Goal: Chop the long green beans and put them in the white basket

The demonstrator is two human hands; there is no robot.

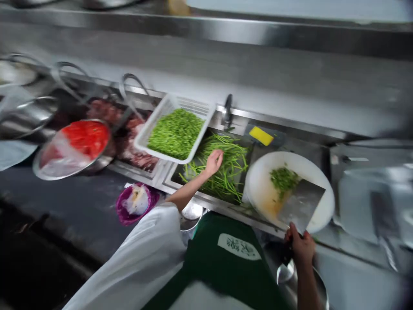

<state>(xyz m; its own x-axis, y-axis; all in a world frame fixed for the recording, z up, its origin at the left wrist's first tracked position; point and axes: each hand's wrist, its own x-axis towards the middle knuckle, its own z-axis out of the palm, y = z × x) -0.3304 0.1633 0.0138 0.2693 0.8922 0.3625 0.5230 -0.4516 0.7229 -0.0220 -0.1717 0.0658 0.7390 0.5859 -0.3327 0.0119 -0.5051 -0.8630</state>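
My left hand [214,160] reaches into a steel sink tray [206,200] and curls over a heap of long green beans [230,165]; whether it grips any is unclear. My right hand [301,246] is closed on the handle of a broad cleaver [300,206]. The blade lies flat on a round white cutting board [318,172], beside a small pile of chopped green beans [283,178]. A white plastic basket [177,103] full of chopped beans sits tilted on the sink's left edge.
A steel bowl of red chopped vegetable [85,137] under plastic film stands at the left, with raw meat [135,150] in the sink behind it. A purple bowl [124,213] holds scraps. A yellow sponge [261,135] lies behind the board. Steel containers [361,193] stand at the right.
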